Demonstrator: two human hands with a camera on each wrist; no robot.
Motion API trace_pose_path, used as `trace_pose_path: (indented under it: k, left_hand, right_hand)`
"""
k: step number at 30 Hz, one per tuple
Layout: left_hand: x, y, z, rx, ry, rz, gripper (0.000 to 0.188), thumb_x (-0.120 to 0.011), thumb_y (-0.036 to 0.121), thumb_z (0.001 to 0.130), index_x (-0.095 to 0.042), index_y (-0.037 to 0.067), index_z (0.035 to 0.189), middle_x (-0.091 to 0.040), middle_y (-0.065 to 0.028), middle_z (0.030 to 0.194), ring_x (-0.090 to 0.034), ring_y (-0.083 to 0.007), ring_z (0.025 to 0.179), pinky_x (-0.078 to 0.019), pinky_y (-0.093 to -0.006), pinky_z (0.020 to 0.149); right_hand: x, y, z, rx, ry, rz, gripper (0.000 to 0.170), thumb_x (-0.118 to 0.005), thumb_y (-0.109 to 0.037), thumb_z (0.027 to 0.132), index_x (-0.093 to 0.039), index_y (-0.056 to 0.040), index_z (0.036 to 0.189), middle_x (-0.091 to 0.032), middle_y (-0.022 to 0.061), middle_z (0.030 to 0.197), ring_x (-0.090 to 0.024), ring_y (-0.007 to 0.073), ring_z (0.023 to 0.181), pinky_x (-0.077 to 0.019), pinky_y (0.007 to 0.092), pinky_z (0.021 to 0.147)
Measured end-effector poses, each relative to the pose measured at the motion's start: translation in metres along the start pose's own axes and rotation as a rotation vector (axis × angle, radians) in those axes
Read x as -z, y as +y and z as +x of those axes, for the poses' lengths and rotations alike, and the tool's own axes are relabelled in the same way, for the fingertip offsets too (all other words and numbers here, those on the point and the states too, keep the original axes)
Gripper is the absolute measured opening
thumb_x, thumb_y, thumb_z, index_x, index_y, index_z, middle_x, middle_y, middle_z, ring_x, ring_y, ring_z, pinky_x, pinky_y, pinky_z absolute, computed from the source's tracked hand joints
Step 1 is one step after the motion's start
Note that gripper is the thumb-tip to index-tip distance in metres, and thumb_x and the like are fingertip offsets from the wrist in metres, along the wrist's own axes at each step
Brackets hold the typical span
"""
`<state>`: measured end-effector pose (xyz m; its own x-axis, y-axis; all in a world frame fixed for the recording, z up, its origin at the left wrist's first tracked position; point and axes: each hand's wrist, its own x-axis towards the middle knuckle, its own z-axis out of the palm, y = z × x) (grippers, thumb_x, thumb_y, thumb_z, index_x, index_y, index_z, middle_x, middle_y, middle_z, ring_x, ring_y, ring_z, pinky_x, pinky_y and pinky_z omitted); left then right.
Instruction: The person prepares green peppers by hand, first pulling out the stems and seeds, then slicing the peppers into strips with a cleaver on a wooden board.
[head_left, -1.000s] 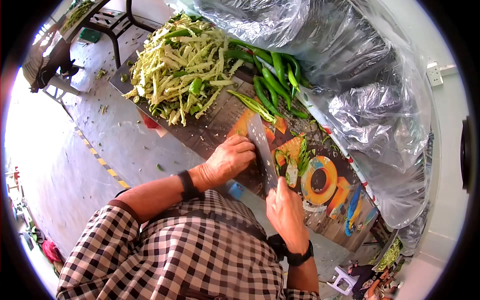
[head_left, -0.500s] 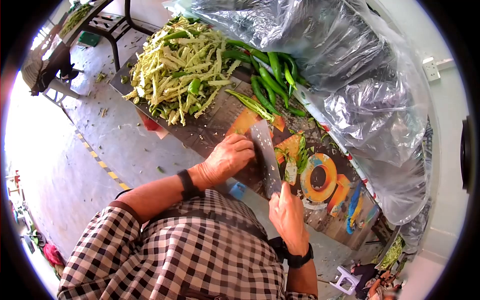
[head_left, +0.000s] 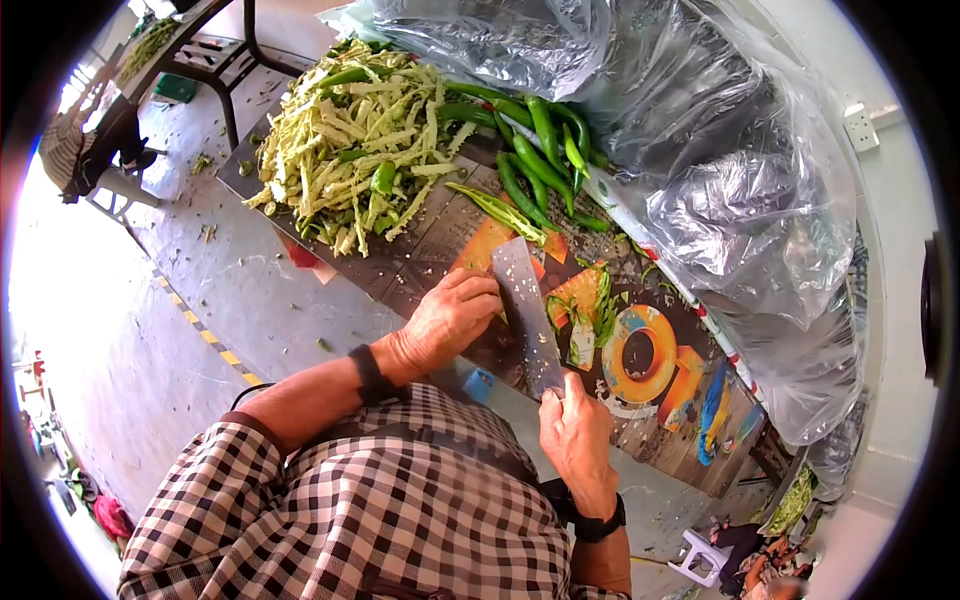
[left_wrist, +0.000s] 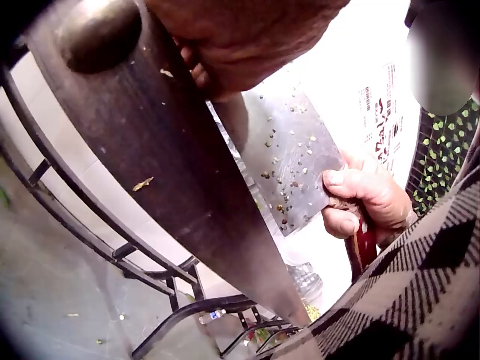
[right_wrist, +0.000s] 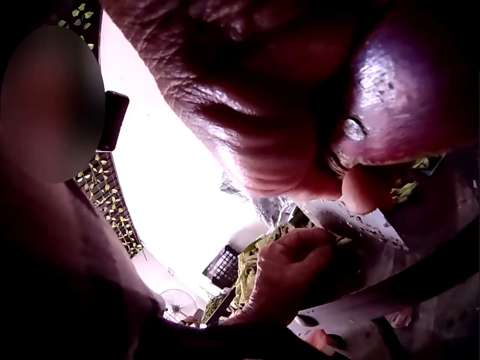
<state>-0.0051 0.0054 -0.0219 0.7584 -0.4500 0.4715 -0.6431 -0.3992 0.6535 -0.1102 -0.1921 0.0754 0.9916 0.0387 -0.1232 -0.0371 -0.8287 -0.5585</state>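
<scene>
In the head view, my right hand (head_left: 577, 430) grips the handle of a cleaver. Its broad blade (head_left: 528, 315), speckled with pale seeds, points away from me over the patterned tabletop (head_left: 415, 265). The red handle (left_wrist: 362, 247) shows in the left wrist view. My left hand (head_left: 450, 315) is low beside the blade's left face, fingers bent; I cannot tell what lies under them. Past the blade's tip lies a split green chili (head_left: 497, 212). Whole green chilies (head_left: 540, 165) are bunched behind it. A big heap of pale green cut strips (head_left: 350, 150) covers the far left.
Clear plastic sheeting (head_left: 740, 220) bulges along the table's right side. Green scraps (head_left: 605, 305) lie right of the blade. A dark-framed table (head_left: 225, 75) stands far left, with a seated person (head_left: 95, 150) near it. A white stool (head_left: 700, 555) is at lower right.
The cleaver has shifted slightly with the right hand toward the lower right, its blade staying beside the left hand. The left hand has edged a little left. The heap and chilies look unchanged.
</scene>
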Motion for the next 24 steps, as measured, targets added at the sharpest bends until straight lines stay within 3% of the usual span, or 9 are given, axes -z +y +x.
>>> trace_pose_path:
  k: [7,13,16,20,24]
  left_hand:
    - [0.001,-0.003,0.002,-0.035,-0.014,0.011,0.020,-0.070,0.000,0.071,-0.065,0.004,0.090,-0.062,-0.0105,0.102,-0.059,-0.0309,0.101,-0.0495,-0.0395,0.089]
    - [0.000,-0.003,0.003,-0.048,-0.027,-0.007,0.020,-0.065,0.003,0.071,-0.062,0.003,0.091,-0.061,-0.0130,0.101,-0.058,-0.0334,0.101,-0.0486,-0.0407,0.089]
    - [0.001,-0.003,0.003,-0.029,-0.036,0.001,0.020,-0.068,0.000,0.072,-0.064,0.004,0.091,-0.063,-0.0108,0.102,-0.059,-0.0313,0.100,-0.0503,-0.0395,0.087]
    - [0.003,-0.002,0.005,-0.051,-0.052,0.017,0.019,-0.068,0.001,0.072,-0.064,0.004,0.091,-0.063,-0.0108,0.102,-0.059,-0.0310,0.099,-0.0503,-0.0393,0.087]
    - [0.000,-0.003,0.004,-0.056,-0.016,0.021,0.019,-0.068,0.001,0.072,-0.064,0.004,0.090,-0.063,-0.0107,0.102,-0.059,-0.0305,0.099,-0.0498,-0.0395,0.088]
  right_hand:
    - [-0.002,0.002,0.009,0.040,-0.041,-0.032,0.015,-0.058,-0.006,0.089,-0.054,0.0029,0.100,-0.055,0.0189,0.060,-0.057,0.0389,0.053,-0.0426,0.0440,0.048]
    - [0.003,-0.014,0.035,0.128,-0.137,-0.046,0.029,-0.058,-0.004,0.087,-0.052,0.0132,0.109,-0.054,0.0207,0.059,-0.058,0.0390,0.055,-0.0424,0.0451,0.049]
    - [-0.012,-0.012,0.059,0.280,-0.015,0.011,0.029,-0.058,-0.003,0.086,-0.052,0.0136,0.109,-0.054,0.0233,0.060,-0.058,0.0396,0.056,-0.0430,0.0456,0.050]
    - [-0.013,-0.018,0.072,0.211,-0.061,-0.078,0.033,-0.056,-0.004,0.085,-0.048,0.0142,0.112,-0.054,0.0270,0.060,-0.058,0.0430,0.058,-0.0431,0.0480,0.051]
    - [-0.002,-0.009,0.040,0.109,-0.118,-0.022,0.021,-0.055,-0.005,0.088,-0.048,0.0101,0.099,-0.054,0.0276,0.061,-0.058,0.0457,0.061,-0.0419,0.0504,0.053]
